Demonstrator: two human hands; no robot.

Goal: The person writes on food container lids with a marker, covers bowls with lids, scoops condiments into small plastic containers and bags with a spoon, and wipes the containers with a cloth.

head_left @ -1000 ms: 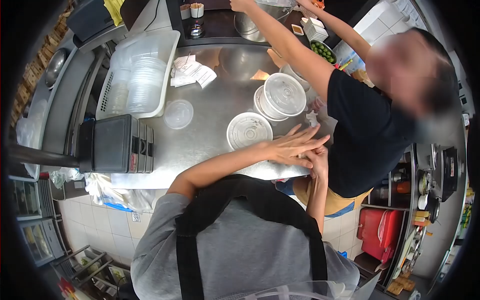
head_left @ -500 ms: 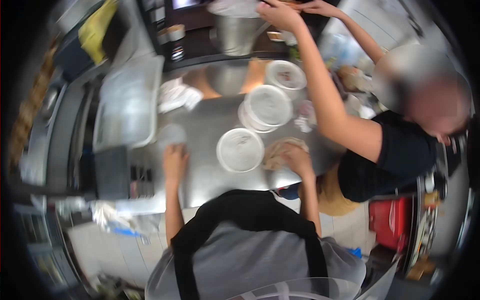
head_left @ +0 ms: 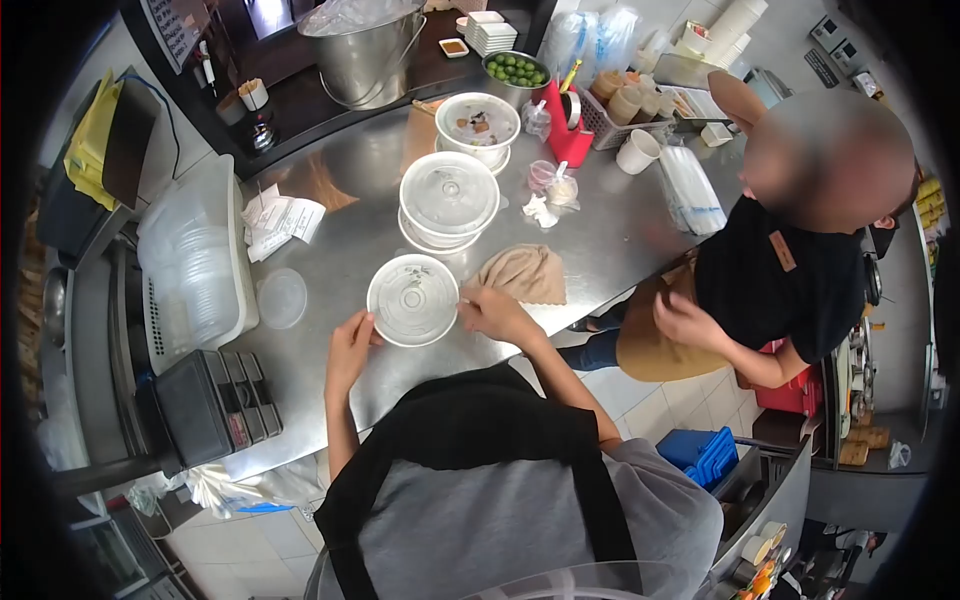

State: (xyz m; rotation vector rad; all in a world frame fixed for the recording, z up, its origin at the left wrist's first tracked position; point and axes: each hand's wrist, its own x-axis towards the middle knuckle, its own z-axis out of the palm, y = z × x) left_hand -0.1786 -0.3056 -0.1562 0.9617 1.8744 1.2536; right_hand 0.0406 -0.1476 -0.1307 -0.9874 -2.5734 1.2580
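Note:
A white round bowl with a clear plastic lid (head_left: 412, 300) stands on the steel counter right in front of me. My left hand (head_left: 348, 352) is at its left rim, fingers curled against the edge. At the opposite rim, my right hand (head_left: 500, 318) has its fingers bent in and touching the side. A crumpled beige cloth (head_left: 522, 272) lies just beyond my right hand. To the left of the bowl, a loose clear lid (head_left: 282, 298) rests flat. Behind stand more lidded bowls (head_left: 450, 190), stacked, and another lidded bowl (head_left: 478, 122) with food visible inside.
A white crate (head_left: 240, 270) of clear lids and a black drawer unit (head_left: 215, 405) stand left, near paper slips (head_left: 280, 220). Small tied bags (head_left: 553, 185), a red tape dispenser (head_left: 567, 130) and a metal bucket (head_left: 360, 55) are farther back. A co-worker (head_left: 800, 270) stands right.
My right hand has left the beige cloth and my left hand has left the loose lid; both are now at the nearest bowl. The co-worker's arms have come back from over the counter.

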